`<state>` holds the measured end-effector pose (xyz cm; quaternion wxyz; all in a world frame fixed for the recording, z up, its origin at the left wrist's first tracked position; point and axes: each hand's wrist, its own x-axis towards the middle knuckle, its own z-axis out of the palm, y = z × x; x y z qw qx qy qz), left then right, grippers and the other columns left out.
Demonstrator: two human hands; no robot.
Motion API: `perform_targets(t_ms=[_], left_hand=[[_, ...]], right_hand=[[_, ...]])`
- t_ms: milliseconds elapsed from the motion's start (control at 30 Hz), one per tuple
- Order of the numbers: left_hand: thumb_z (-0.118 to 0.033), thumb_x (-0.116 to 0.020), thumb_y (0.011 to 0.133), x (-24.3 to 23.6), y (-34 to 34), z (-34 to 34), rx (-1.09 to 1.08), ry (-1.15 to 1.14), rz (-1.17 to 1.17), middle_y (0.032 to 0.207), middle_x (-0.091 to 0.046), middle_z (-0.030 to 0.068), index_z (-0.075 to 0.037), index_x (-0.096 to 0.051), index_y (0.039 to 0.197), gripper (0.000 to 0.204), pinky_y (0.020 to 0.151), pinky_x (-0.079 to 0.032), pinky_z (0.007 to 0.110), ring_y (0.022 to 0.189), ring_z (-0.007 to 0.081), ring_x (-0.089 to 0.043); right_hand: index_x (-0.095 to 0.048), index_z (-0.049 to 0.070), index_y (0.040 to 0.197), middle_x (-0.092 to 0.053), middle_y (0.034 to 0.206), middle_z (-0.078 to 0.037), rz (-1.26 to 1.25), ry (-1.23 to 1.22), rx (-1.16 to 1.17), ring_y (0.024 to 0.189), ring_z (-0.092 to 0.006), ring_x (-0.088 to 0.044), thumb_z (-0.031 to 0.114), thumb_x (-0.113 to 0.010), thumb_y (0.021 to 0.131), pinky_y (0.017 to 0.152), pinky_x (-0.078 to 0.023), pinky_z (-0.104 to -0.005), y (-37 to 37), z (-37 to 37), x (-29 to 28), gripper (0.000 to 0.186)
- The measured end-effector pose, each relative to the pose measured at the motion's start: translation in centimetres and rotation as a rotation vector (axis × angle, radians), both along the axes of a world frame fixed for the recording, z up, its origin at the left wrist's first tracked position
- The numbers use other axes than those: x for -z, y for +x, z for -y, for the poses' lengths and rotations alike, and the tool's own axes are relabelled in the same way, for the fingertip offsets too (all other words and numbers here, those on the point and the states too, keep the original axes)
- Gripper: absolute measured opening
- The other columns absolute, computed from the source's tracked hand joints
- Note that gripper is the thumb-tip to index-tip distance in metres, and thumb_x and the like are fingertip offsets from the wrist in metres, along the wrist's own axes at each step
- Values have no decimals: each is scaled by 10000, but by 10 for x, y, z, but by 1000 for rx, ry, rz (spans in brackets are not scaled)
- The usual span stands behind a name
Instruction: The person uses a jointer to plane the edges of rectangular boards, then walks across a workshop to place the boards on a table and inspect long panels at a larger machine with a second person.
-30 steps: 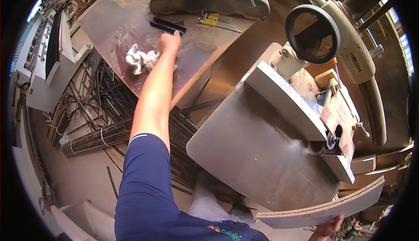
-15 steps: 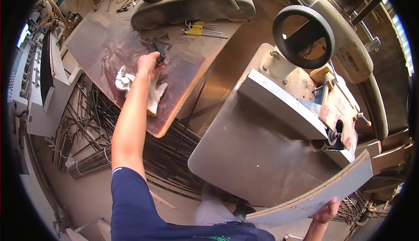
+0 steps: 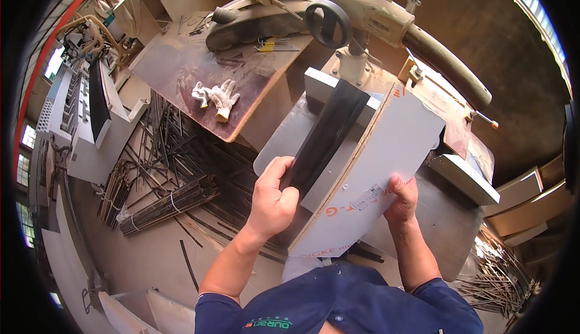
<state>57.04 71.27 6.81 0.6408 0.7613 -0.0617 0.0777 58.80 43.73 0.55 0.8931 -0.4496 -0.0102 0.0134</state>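
My left hand [image 3: 275, 201] is closed round the near end of a long, black, bar-shaped object [image 3: 332, 131]. Motion blurs it, so I cannot tell its exact kind. It lies alongside the raw brown edge of a panel [image 3: 386, 158]; whether they touch is unclear. The panel is particleboard with a pale grey face and orange print. My right hand [image 3: 403, 199] grips its right side, thumb on the face. Tilted, the panel is held above the grey machine table [image 3: 423, 231], hiding part of it.
On the dark red side table [image 3: 181, 101] are white work gloves [image 3: 217, 98] and a yellow hex-key set [image 3: 275, 45]. A black handwheel [image 3: 328, 24] and a thick curved machine arm [image 3: 447, 68] stand beyond the panel. Bundled dark strips [image 3: 169, 204] lie on the floor at left.
My left hand has come back from the side table with the black object, now beside the panel. My right hand has raised and turned the panel. The view has shifted.
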Motion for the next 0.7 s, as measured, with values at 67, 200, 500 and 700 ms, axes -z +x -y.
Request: perform_targets(t_ms=[67, 200, 500, 700], left_hand=[[70, -442, 716, -12, -26, 26, -6, 42, 7, 979, -586, 164, 51, -595, 1105, 419, 862, -491, 305, 877, 264, -579], [73, -445, 718, -33, -70, 71, -16, 124, 50, 964, -571, 166, 44, -584, 1093, 400, 836, -494, 322, 856, 285, -570], [84, -437, 722, -55, -127, 134, 32, 259, 166, 960, -555, 134, 28, -576, 1091, 398, 788, -484, 319, 827, 252, -539], [56, -510, 741, -70, -139, 151, 157, 383, 164, 975, -557, 156, 30, -572, 1081, 346, 790, -494, 349, 832, 281, -568]], right_hand=[[-557, -5, 1325, -666, 1178, -81, 19, 34, -8, 1089, -208, -632, 319, -859, 820, 950, -500, -356, -19, 18, -7, 672], [-549, -3, 1344, -659, 1200, -84, 50, 82, 11, 1102, -213, -627, 340, -852, 825, 960, -494, -359, -53, 50, -20, 692], [-570, 2, 1316, -666, 1186, -83, 110, 162, 20, 1098, -214, -629, 325, -823, 856, 959, -490, -357, -104, 95, -40, 616], [-593, 3, 1283, -679, 1152, -87, 155, 168, 35, 1063, -208, -644, 309, -826, 859, 943, -498, -351, -120, 115, -43, 572]])
